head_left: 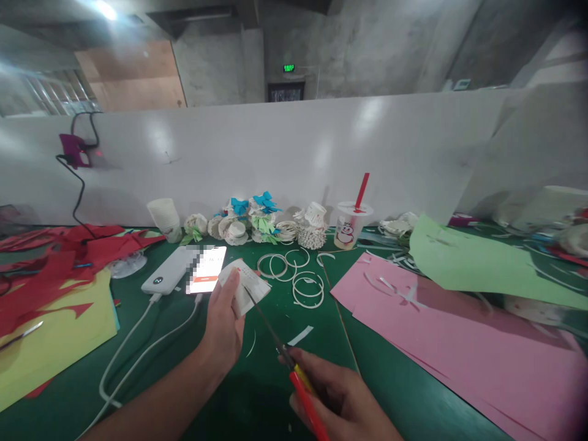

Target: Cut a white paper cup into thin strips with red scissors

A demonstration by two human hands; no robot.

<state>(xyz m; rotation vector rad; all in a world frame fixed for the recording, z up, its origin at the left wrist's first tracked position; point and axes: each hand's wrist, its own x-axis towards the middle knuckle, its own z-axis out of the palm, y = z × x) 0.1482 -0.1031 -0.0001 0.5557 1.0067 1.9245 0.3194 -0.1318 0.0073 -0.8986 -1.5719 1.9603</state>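
My left hand (224, 327) is closed on a piece of white printed paper (252, 293), perhaps cut from a paper cup, with the thumb on top. My right hand (344, 392) grips scissors (301, 383) with red and yellow handles. Their blades point up and left, and the tips meet the paper's lower right part. Whether the blades are parted is hard to make out. Past the paper lie several thin white rings (309, 289). A short white strip (301, 335) and a thin curved sliver (251, 344) rest on the green table (275, 401).
A lit phone (209, 269) and a white power bank (168, 272) with cables lie left. Paper crafts (264, 223), stacked cups (164, 217) and a drink cup with red straw (351, 229) line the white partition (257, 153). Pink sheets (441, 343) are right; yellow paper (68, 343) is left.
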